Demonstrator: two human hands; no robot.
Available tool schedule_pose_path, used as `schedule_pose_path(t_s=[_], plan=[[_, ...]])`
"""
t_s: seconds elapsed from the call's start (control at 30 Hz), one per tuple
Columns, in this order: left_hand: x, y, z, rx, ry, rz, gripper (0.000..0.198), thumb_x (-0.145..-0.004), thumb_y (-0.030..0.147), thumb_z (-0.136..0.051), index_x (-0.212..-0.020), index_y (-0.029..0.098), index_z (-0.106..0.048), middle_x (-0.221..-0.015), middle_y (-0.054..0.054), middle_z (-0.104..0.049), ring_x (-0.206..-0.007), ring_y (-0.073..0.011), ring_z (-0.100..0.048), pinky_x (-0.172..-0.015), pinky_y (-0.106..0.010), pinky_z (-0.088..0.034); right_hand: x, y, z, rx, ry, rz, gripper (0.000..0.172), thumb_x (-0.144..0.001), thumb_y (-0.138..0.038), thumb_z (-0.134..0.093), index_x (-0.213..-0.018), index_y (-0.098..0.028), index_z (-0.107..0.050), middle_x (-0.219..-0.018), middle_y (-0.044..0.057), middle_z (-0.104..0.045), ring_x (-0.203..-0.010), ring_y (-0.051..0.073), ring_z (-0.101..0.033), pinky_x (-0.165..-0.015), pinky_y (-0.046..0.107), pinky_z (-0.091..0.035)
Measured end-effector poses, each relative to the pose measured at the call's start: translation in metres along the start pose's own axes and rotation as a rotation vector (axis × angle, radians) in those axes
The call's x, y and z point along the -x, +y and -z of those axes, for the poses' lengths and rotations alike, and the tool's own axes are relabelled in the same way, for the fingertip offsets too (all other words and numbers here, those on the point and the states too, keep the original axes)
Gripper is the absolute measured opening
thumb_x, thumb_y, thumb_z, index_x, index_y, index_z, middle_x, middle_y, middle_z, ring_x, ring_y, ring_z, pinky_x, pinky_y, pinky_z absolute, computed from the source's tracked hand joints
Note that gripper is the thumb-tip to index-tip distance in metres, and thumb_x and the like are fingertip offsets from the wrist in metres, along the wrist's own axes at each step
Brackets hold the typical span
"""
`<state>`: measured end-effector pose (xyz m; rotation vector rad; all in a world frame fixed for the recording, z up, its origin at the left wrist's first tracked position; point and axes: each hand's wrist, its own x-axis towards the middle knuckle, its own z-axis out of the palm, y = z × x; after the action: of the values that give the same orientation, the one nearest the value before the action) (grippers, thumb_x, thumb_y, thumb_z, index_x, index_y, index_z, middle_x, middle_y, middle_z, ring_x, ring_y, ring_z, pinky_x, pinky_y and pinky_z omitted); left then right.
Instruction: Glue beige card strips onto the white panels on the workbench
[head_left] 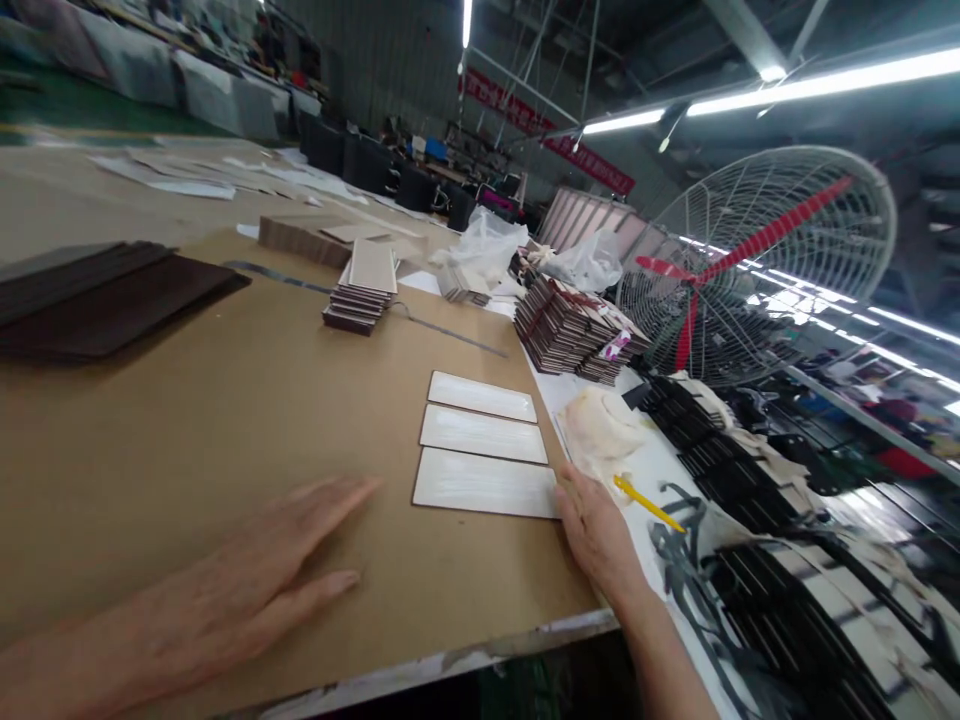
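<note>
Three pale rectangular panels with dark edges lie side by side on the brown board. The nearest is the largest white panel (486, 484), then the middle panel (484, 433) and the far panel (482, 395). My right hand (600, 530) rests at the right end of the nearest panel, thumb touching its edge and fingers stretched forward. To the left of the panels, my left hand (255, 570) hovers over or rests on the board, holding nothing, thumb and fingers apart. Beyond them stands a small stack of similar pieces (367, 280).
Dark brown sheets (112, 300) lie at the left. Bundled dark-edged pieces (574, 325) stand at the back right. A yellow tool (649, 502) and a cream cloth-like piece (600, 425) lie right of the board (225, 420). A large fan (750, 265) stands beyond, near strapped black stacks (705, 450).
</note>
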<state>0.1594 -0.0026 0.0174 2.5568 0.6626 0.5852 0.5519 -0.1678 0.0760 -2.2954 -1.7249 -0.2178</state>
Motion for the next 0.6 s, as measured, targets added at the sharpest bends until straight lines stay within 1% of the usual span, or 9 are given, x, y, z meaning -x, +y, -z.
schedule_pose_path(t_s=[0.07, 0.13, 0.2, 0.23, 0.3, 0.4, 0.47, 0.53, 0.6], plan=[[-0.029, 0.014, -0.012, -0.032, -0.085, -0.027, 0.074, -0.094, 0.052, -0.057, -0.159, 0.031, -0.029, -0.156, -0.008, -0.047, -0.138, -0.0351, -0.051, -0.112, -0.051, -0.047, 0.015, -0.003, -0.006, -0.004, -0.009, -0.038, 0.039, -0.104, -0.029, -0.039, -0.135, -0.012, -0.057, -0.122, 0.017, -0.071, -0.115, 0.028, -0.066, -0.1, 0.044, -0.053], [-0.048, 0.024, -0.023, -0.04, -0.124, -0.03, 0.073, -0.096, 0.051, -0.053, -0.159, 0.024, -0.029, -0.156, -0.011, -0.046, -0.14, -0.0355, -0.047, -0.115, -0.054, -0.043, 0.024, -0.006, -0.011, -0.001, -0.011, -0.059, 0.039, -0.104, -0.028, -0.041, -0.135, -0.01, -0.057, -0.123, 0.018, -0.07, -0.116, 0.029, -0.066, -0.101, 0.044, -0.053], [-0.054, 0.029, -0.029, -0.036, -0.116, -0.02, 0.071, -0.096, 0.05, -0.053, -0.158, 0.023, -0.031, -0.155, -0.011, -0.047, -0.141, -0.0352, -0.046, -0.117, -0.055, -0.041, 0.031, -0.008, -0.013, 0.001, -0.005, -0.064, 0.04, -0.104, -0.028, -0.042, -0.134, -0.007, -0.058, -0.127, 0.021, -0.068, -0.119, 0.031, -0.064, -0.104, 0.047, -0.051], [-0.051, 0.029, -0.03, -0.037, -0.108, -0.017, 0.071, -0.095, 0.05, -0.054, -0.158, 0.024, -0.031, -0.155, -0.011, -0.048, -0.141, -0.0348, -0.046, -0.117, -0.054, -0.041, 0.034, -0.01, -0.014, -0.003, -0.004, -0.059, 0.04, -0.104, -0.028, -0.042, -0.133, -0.007, -0.058, -0.128, 0.021, -0.068, -0.121, 0.031, -0.064, -0.105, 0.047, -0.051], [-0.035, 0.027, -0.026, -0.047, -0.094, -0.009, 0.072, -0.095, 0.05, -0.056, -0.158, 0.027, -0.03, -0.154, -0.009, -0.049, -0.14, -0.034, -0.047, -0.116, -0.052, -0.043, 0.043, -0.015, -0.013, -0.023, -0.001, -0.038, 0.04, -0.105, -0.031, -0.043, -0.134, -0.008, -0.058, -0.129, 0.02, -0.068, -0.122, 0.03, -0.064, -0.105, 0.047, -0.051], [0.009, 0.019, -0.011, -0.087, -0.075, 0.033, 0.078, -0.092, 0.052, -0.059, -0.16, 0.035, -0.024, -0.156, -0.005, -0.048, -0.138, -0.0338, -0.049, -0.113, -0.05, -0.047, 0.055, -0.032, -0.014, -0.059, 0.027, 0.046, 0.042, -0.106, -0.036, -0.043, -0.136, -0.012, -0.057, -0.129, 0.017, -0.069, -0.12, 0.028, -0.066, -0.101, 0.045, -0.057], [0.043, 0.015, 0.003, -0.139, -0.067, 0.111, 0.082, -0.091, 0.052, -0.061, -0.16, 0.038, -0.02, -0.158, -0.003, -0.044, -0.14, -0.0347, -0.048, -0.113, -0.051, -0.047, 0.058, -0.051, -0.019, -0.074, 0.061, 0.168, 0.042, -0.106, -0.037, -0.044, -0.139, -0.013, -0.055, -0.129, 0.016, -0.069, -0.118, 0.028, -0.067, -0.097, 0.044, -0.059], [0.074, 0.013, 0.019, -0.197, -0.075, 0.204, 0.082, -0.093, 0.051, -0.061, -0.161, 0.038, -0.017, -0.161, -0.003, -0.039, -0.142, -0.0349, -0.044, -0.116, -0.052, -0.044, 0.056, -0.071, -0.026, -0.08, 0.094, 0.333, 0.045, -0.105, -0.039, -0.046, -0.142, -0.013, -0.051, -0.129, 0.015, -0.069, -0.118, 0.029, -0.068, -0.095, 0.043, -0.061], [0.098, 0.015, 0.04, -0.228, -0.101, 0.271, 0.081, -0.096, 0.048, -0.058, -0.161, 0.037, -0.013, -0.163, -0.004, -0.035, -0.145, -0.0335, -0.041, -0.119, -0.051, -0.041, 0.049, -0.087, -0.036, -0.08, 0.133, 0.495, 0.054, -0.104, -0.042, -0.049, -0.149, -0.014, -0.044, -0.128, 0.015, -0.07, -0.116, 0.031, -0.069, -0.091, 0.045, -0.063]])
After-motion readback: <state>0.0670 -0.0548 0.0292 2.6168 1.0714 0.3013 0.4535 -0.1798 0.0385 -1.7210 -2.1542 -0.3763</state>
